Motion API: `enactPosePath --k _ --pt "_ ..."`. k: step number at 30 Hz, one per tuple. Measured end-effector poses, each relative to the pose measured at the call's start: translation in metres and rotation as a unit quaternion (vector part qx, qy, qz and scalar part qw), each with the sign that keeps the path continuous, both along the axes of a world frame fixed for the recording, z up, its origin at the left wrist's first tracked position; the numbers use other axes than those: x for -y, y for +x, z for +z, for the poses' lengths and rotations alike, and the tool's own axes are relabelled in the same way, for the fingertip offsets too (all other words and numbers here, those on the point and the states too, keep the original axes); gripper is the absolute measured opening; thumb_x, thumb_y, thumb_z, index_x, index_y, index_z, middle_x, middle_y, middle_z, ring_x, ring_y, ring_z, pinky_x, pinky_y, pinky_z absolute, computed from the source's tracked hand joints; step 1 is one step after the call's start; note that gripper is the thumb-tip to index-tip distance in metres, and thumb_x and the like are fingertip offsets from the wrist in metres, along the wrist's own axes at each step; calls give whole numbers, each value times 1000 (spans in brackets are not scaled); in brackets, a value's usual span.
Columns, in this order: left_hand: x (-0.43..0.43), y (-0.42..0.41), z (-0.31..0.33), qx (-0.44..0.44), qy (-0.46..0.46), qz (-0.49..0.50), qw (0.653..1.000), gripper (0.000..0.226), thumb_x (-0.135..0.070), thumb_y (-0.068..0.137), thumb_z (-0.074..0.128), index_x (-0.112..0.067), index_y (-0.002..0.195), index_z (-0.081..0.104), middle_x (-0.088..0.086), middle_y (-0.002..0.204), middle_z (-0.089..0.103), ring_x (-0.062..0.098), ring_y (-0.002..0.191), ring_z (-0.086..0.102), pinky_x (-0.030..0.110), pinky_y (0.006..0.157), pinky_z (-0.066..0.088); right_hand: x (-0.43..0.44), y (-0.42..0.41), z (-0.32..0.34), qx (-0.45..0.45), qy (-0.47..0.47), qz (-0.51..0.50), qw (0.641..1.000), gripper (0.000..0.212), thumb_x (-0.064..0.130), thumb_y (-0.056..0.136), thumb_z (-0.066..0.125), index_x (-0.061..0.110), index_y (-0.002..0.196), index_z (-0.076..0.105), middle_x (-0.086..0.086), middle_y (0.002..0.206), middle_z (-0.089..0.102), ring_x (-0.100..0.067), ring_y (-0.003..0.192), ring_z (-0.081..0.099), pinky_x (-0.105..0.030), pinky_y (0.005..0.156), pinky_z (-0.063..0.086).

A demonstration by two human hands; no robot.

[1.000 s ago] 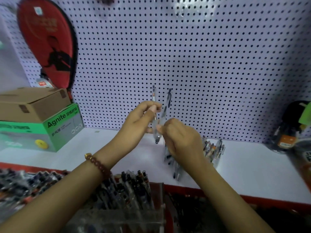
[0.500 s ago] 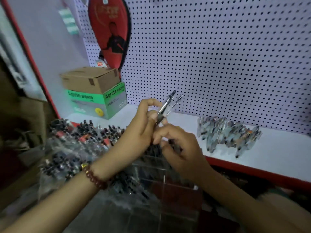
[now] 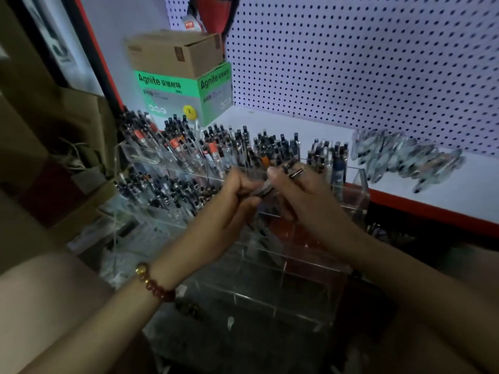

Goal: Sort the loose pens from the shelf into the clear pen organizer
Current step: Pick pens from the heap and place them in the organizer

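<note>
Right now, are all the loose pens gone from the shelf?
No, a pile of pens lies on the shelf, to the right of the organizer.

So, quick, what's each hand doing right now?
Left hand: curled round a small bundle of pens.
Right hand: pinching the same pens, thumb on top.

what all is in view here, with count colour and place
shelf: one, white, red-edged, right
pegboard: one, white, behind shelf
pen organizer: one, clear, before shelf
stored pens: many, mostly dark, organizer's upper rows
loose pens: many, clear, shelf right
held pens: about two, clear-dark, above organizer
green box: one, green, shelf back left
cardboard box: one, brown, atop green box
bracelet: one, red-brown, left wrist
left hand: one, grips held pens
right hand: one, pinches held pens
</note>
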State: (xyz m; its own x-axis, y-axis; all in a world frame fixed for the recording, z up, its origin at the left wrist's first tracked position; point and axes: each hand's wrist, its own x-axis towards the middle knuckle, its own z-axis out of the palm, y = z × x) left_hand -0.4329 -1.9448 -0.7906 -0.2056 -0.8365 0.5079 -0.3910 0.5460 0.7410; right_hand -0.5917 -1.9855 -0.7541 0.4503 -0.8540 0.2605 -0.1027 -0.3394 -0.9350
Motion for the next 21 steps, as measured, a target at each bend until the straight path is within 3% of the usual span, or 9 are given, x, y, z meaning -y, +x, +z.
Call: enactPosePath --k 1,3,5,7,10,13,17,21 --pt "-1 3 -1 3 12 0 1000 11 -29 98 48 -24 94 40 -21 83 53 1 68 53 21 59 40 2 0 -2 -12 -12 -15 1000 32 26 98 50 5 75 51 7 48 47 -4 42 43 -15 45 36" --pt "1 10 -4 43 14 36 998 13 -24 92 58 -21 96 46 -17 87 58 3 77 60 22 63 46 9 -1 -3 -73 -124 -49 988 30 31 98 51 8 78 52 0 55 50 -10 45 46 -21 45 37" --pt "3 19 -10 106 -4 108 989 19 -17 86 68 -21 96 53 -15 85 59 3 77 59 28 64 49 18 -6 -3 -177 -283 -87 939 26 36 97 48 17 81 51 2 54 53 -10 42 47 -22 42 37" --pt "5 26 -18 171 -3 169 971 20 -20 83 72 -19 94 56 -13 83 56 3 74 56 33 63 47 24 -9 -2 -239 -347 -95 902 19 34 98 46 20 87 53 4 52 52 -4 39 46 -23 40 38" --pt "6 22 -23 221 38 213 951 26 -31 82 72 -17 97 55 -3 87 57 15 77 56 39 67 49 29 -7 -10 -296 -339 -70 890 14 27 98 49 17 90 54 6 52 51 -5 39 47 -18 36 36" --pt "8 10 -27 263 45 243 932 32 -38 85 67 -17 106 54 -5 88 52 18 77 54 35 65 47 27 -4 -19 -333 -335 -73 878 15 27 96 49 16 89 58 9 52 47 -1 39 42 -14 38 27" --pt "16 -5 -34 358 83 271 890 34 -47 92 53 -16 107 51 2 94 59 22 82 62 33 64 48 19 0 -30 -392 -296 -77 868 15 35 96 46 22 87 48 8 63 47 -11 52 45 -25 50 34" --pt "23 -18 -38 426 78 297 851 38 -46 99 37 -16 122 40 0 104 62 21 82 66 28 54 37 20 1 -39 -431 -258 -58 863 23 46 94 50 24 86 49 10 67 46 -11 63 47 -21 49 29"
